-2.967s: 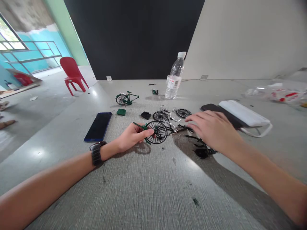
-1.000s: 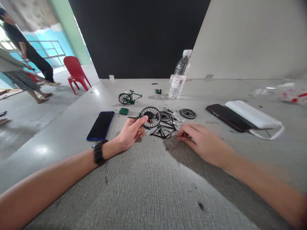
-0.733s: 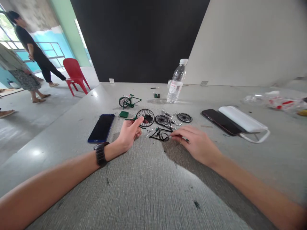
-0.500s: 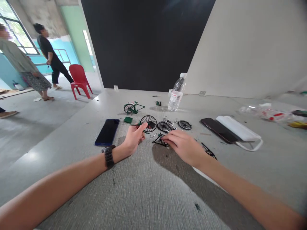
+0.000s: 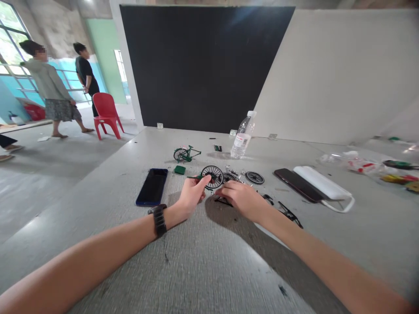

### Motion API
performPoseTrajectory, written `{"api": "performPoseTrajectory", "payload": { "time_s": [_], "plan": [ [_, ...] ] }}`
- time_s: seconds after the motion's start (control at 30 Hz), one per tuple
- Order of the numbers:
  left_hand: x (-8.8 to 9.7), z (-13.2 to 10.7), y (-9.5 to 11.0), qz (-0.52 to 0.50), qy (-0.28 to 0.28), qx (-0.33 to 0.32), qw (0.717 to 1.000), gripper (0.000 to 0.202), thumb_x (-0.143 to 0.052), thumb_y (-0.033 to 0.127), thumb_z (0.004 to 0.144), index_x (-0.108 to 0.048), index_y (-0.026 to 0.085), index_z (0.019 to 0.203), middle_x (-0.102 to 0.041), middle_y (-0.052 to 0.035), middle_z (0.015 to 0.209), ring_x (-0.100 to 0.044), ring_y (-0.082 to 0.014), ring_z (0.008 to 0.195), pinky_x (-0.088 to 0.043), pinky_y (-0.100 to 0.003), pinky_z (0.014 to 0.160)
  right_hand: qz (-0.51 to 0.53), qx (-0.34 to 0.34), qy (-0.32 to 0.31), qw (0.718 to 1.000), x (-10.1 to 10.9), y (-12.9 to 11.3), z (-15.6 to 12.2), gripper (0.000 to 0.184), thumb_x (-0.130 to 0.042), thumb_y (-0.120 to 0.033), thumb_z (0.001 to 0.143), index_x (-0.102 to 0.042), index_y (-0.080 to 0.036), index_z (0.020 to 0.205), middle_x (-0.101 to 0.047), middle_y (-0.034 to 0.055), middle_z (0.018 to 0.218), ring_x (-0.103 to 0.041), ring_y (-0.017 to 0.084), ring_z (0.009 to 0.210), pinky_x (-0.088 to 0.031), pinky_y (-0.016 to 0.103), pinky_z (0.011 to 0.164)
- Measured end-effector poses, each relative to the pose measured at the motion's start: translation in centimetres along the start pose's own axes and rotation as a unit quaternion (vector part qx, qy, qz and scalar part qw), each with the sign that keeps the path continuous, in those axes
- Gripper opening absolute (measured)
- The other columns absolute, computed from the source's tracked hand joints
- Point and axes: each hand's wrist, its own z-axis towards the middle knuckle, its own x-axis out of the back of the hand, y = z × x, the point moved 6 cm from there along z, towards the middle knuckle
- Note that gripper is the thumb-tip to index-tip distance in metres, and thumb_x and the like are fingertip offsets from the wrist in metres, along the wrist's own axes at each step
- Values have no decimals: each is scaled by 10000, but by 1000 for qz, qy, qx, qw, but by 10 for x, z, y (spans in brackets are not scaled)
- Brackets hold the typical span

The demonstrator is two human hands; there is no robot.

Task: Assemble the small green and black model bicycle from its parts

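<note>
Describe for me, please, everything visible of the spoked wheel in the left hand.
The miniature bicycle wheel, apparently plastic, has a dark tyre, a pale ring and thin dark spokes. It is held roughly upright in the left hand, face toward the camera, thumb over its left side. A green part adjoins it; their join is hidden.

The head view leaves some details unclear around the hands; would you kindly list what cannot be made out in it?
In the head view:
Right hand: its own fingers hide whether it grips anything.
Black frame: partly covered by that hand.
Lying wheel: partly hidden by that hand and the upright wheel in the left hand.
Bottle label: print too small to read.
</note>
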Motion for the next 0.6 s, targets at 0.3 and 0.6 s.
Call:
{"api": "performPoseTrajectory", "payload": {
  "time_s": [0.3,0.6],
  "plan": [
    [-3,0,2,0,-9,-11,1000,514,-759,642,711,-466,220,679,-326,98,512,-318,-69,436,-221,-230,435,-11,-23,39,999,2,1,-6,299,-474,-180,1057,-770,-162,1091,-772,108,1005,-697,255,969,-562,385,834],
    [-1,3,1,22,-1,-10,1000,542,-753,667,697,-460,218,619,-362,79,503,-342,-73,433,-231,-242,441,-58,0,52,997,-15,-4,-4,340,-502,-69,989,-747,-189,1190,-772,97,1096,-647,254,1031,-546,374,886]
  ]
}}
